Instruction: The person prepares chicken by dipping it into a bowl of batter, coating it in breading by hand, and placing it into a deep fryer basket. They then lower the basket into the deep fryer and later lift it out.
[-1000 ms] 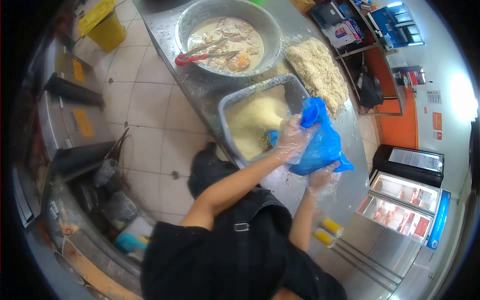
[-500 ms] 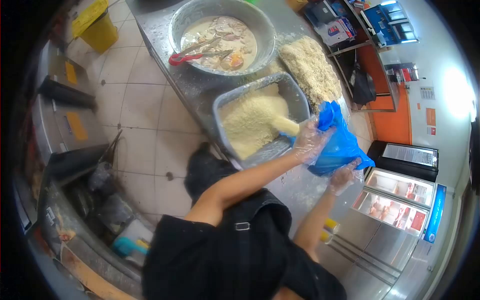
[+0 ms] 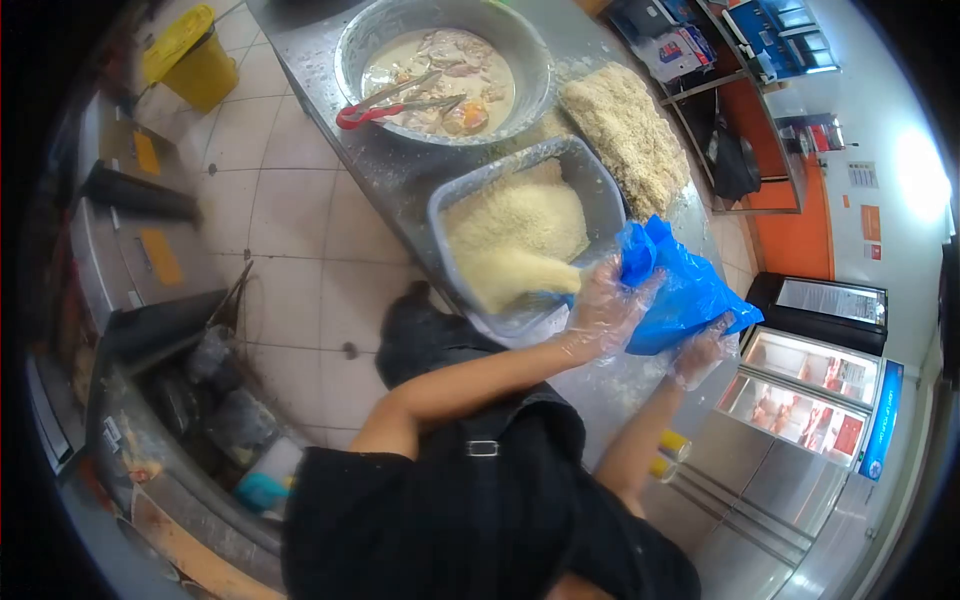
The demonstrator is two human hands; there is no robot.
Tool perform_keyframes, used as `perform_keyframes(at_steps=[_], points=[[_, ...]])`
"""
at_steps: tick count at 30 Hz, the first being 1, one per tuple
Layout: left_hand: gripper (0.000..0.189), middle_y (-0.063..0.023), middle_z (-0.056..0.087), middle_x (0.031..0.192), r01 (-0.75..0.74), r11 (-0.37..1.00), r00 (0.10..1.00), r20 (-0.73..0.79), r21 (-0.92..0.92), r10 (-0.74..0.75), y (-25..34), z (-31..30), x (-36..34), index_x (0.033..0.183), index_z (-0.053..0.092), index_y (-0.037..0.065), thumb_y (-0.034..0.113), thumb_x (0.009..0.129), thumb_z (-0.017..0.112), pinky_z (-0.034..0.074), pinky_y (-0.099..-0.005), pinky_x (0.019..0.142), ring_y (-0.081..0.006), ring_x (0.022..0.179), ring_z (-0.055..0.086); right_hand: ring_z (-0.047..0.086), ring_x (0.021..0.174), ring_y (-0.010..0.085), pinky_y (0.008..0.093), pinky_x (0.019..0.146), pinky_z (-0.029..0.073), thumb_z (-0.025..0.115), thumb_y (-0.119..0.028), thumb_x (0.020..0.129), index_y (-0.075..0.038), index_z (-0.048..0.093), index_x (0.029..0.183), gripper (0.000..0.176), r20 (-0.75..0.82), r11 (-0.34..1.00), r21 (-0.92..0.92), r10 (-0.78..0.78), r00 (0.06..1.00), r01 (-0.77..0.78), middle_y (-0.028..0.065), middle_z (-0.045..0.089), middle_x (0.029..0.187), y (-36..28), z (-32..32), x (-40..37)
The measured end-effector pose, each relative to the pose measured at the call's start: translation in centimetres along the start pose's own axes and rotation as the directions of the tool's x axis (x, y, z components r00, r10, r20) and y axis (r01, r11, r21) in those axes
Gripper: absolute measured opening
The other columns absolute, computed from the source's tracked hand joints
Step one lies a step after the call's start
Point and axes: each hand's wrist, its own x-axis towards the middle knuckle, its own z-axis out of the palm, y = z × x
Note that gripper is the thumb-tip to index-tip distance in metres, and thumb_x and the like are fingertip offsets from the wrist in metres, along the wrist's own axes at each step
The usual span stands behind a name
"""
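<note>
A blue plastic bag (image 3: 685, 290) is tipped sideways between my hands, both in clear plastic gloves. My left hand (image 3: 607, 308) is wrapped round its gathered mouth, beside the tub's edge. At the far end my right hand (image 3: 703, 352) grips the bag's bottom. Pale yellow crumbs (image 3: 520, 225) stream out of the mouth into a grey plastic tub (image 3: 440, 225), where they lie heaped. Close behind the tub is a coarser pile of breading (image 3: 628, 135).
A large metal bowl (image 3: 535, 75) holds pieces in milky liquid, with red-handled tongs (image 3: 385, 110) laid across it. All stand on a metal table (image 3: 375, 185). A yellow bin (image 3: 200, 65) is on the tiled floor; a display fridge (image 3: 805, 395) stands at right.
My left hand has shifted down and left with the bag's mouth. The crumb stream is wider, and the heap in the tub looks fuller.
</note>
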Motion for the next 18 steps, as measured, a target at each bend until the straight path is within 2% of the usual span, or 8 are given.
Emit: perform_keyframes(at_steps=[1, 2, 4, 7, 9, 11, 13, 18], points=[[0.024, -0.0073, 0.065, 0.074, -0.002, 1.0, 1.0, 0.003, -0.001, 0.002, 0.2, 0.0, 0.3, 0.086, 0.065, 0.003, 0.025, 0.083, 0.073, 0.047, -0.0327, 0.063, -0.0095, 0.068, 0.056, 0.053, 0.108, 0.042, 0.049, 0.094, 0.042, 0.047, -0.008, 0.09, -0.01, 0.03, 0.146, 0.059, 0.051, 0.971, 0.219, 0.09, 0.995, -0.099, 0.0252, 0.05, 0.129, -1.5, -0.6, -0.2], [0.024, -0.0074, 0.066, 0.074, 0.009, 0.999, 1.0, 0.009, 0.049, -0.01, 0.6, 0.1, 0.5, 0.086, 0.065, 0.002, 0.025, 0.083, 0.072, 0.047, -0.0328, 0.064, -0.0101, 0.068, 0.056, 0.053, 0.108, 0.042, 0.049, 0.094, 0.042, 0.047, -0.008, 0.09, -0.01, 0.03, 0.146, 0.059, 0.048, 0.971, 0.219, 0.092, 0.995, -0.1, 0.0252, 0.05, 0.129, -0.9, -0.6, -0.3], [0.024, -0.0074, 0.066, 0.074, 0.021, 0.995, 1.0, 0.019, 0.099, -0.023, 1.0, 0.3, 0.8, 0.087, 0.065, 0.002, 0.025, 0.084, 0.072, 0.047, -0.0328, 0.064, -0.0106, 0.068, 0.057, 0.055, 0.105, 0.0416, 0.048, 0.093, 0.043, 0.05, -0.011, 0.089, -0.01, 0.029, 0.147, 0.062, -0.085, 0.892, -0.432, -0.186, 0.979, 0.132, 0.0255, 0.049, 0.13, 1.2, -0.1, -0.3], [0.024, -0.0066, 0.066, 0.073, 0.011, 0.999, 1.0, 0.02, 0.041, -0.012, 0.7, 1.6, 1.0, 0.087, 0.065, 0.003, 0.026, 0.084, 0.071, 0.047, -0.0328, 0.063, -0.0117, 0.066, 0.057, 0.055, 0.105, 0.0426, 0.0471, 0.094, 0.043, 0.051, -0.012, 0.087, -0.011, 0.027, 0.148, 0.066, -0.181, 0.909, -0.291, -0.359, 0.915, 0.299, 0.026, 0.049, 0.131, 3.5, -0.4, 0.7], [0.024, -0.0055, 0.064, 0.069, -0.031, 0.99, 0.999, 0.008, -0.141, 0.033, 0.1, 2.7, 1.0, 0.086, 0.065, 0.003, 0.026, 0.085, 0.071, 0.047, -0.0329, 0.062, -0.0118, 0.064, 0.056, 0.055, 0.107, 0.0407, 0.0462, 0.095, 0.042, 0.051, -0.013, 0.089, -0.009, 0.027, 0.148, 0.064, -0.198, 0.92, -0.29, -0.329, 0.923, 0.265, 0.0249, 0.049, 0.132, 2.9, -1.5, 0.7], [0.025, -0.0072, 0.064, 0.072, 0.061, 0.991, 0.994, 0.094, -0.123, -0.05, 0.5, 2.6, 0.9, 0.086, 0.064, 0.002, 0.026, 0.085, 0.07, 0.047, -0.0329, 0.064, -0.0111, 0.068, 0.055, 0.055, 0.109, 0.0388, 0.0453, 0.096, 0.042, 0.05, -0.013, 0.09, -0.006, 0.027, 0.147, 0.062, -0.213, 0.931, -0.283, -0.295, 0.932, 0.23, 0.0238, 0.048, 0.133, 0.7, -3.1, 0.6], [0.025, -0.009, 0.064, 0.075, 0.144, 0.985, 0.977, 0.171, -0.096, -0.126, 0.6, 2.7, 1.0, 0.086, 0.062, 0.001, 0.025, 0.086, 0.069, 0.048, -0.0329, 0.067, -0.0104, 0.071, 0.055, 0.056, 0.107, 0.0326, 0.0427, 0.094, 0.043, 0.05, -0.016, 0.093, 0.001, 0.029, 0.144, 0.057, -0.229, 0.962, 0.258, -0.033, 0.973, 0.093, 0.0222, 0.051, 0.13, -1.3, -4.2, 0.8], [0.026, -0.01, 0.068, 0.084, 0.06, 0.993, 0.973, 0.216, 0.104, -0.081, 0.8, 4.1, 1.9, 0.097, 0.064, 0.002, 0.025, 0.086, 0.069, 0.05, -0.0336, 0.07, -0.0102, 0.076, 0.058, 0.057, 0.09, 0.0262, 0.0391, 0.082, 0.046, 0.046, -0.026, 0.1, 0.007, 0.043, 0.131, 0.045, -0.298, 0.83, 0.558, 0.189, 0.936, 0.01, 0.0183, 0.06, 0.106, -1.6, -3.3, 0.3]])
